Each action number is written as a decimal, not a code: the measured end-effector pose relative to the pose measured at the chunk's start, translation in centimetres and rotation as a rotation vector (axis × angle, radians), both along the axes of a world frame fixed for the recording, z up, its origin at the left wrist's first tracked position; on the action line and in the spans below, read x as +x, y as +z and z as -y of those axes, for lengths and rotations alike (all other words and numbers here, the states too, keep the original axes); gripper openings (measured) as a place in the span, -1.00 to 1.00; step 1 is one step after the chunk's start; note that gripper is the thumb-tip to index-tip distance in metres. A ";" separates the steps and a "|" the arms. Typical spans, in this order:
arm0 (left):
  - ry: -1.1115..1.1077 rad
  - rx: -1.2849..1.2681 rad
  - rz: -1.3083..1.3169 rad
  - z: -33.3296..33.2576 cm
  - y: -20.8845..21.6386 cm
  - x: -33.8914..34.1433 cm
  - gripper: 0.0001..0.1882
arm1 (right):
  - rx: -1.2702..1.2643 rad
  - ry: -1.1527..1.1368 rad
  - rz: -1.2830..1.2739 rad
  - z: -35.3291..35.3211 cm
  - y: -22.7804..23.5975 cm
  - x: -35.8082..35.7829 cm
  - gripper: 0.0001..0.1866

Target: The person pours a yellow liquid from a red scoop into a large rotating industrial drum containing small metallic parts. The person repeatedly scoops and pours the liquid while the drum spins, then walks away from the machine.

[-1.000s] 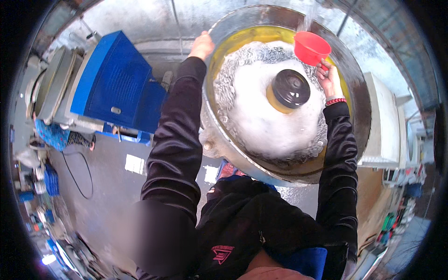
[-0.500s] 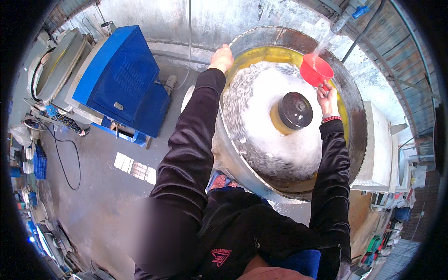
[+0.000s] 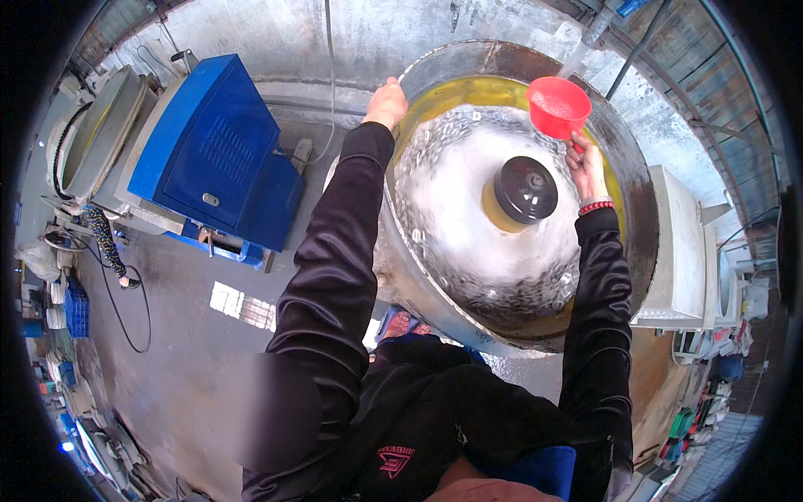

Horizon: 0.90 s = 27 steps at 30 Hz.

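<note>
Head view: right hand (image 3: 588,170) pinches the red scoop (image 3: 559,110) by handle (image 3: 579,145), left hand (image 3: 386,105) grips the tub rim (image 3: 502,45).

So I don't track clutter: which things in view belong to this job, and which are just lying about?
Apparently in use:
right hand, holding red scoop
left hand, at tub
silvery pieces

Apparently aside:
blue cabinet
black cable
blue crates

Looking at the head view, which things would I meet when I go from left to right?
Blue crate, blue machine cabinet, left hand, red scoop held by the right hand, pale boxy unit.
</note>
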<state>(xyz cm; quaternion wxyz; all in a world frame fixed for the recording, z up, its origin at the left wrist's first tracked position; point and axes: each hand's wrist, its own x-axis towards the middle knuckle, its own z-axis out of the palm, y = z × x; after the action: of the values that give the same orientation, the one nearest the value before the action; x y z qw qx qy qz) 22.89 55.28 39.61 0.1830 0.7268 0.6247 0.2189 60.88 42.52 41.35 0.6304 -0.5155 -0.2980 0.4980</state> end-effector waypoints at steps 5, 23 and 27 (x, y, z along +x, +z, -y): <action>0.004 0.000 -0.007 -0.1 -0.2 0.0 -0.70 | -0.261 -0.018 1.775 0.5 1.0 0.1 -0.43; 0.060 -0.051 0.005 0.4 0.4 0.1 -0.71 | -0.140 -0.049 -0.366 -2.7 -2.2 1.2 -0.93; 0.042 -0.056 0.020 0.9 0.7 0.1 -0.70 | -0.125 -0.075 -0.482 -2.8 -2.5 0.7 -0.93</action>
<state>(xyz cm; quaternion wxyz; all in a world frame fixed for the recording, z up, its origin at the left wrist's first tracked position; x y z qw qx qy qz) 23.00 54.42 40.28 0.2047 0.7060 0.6439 0.2125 61.60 45.28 38.81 0.6683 -0.4305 -0.0884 0.6002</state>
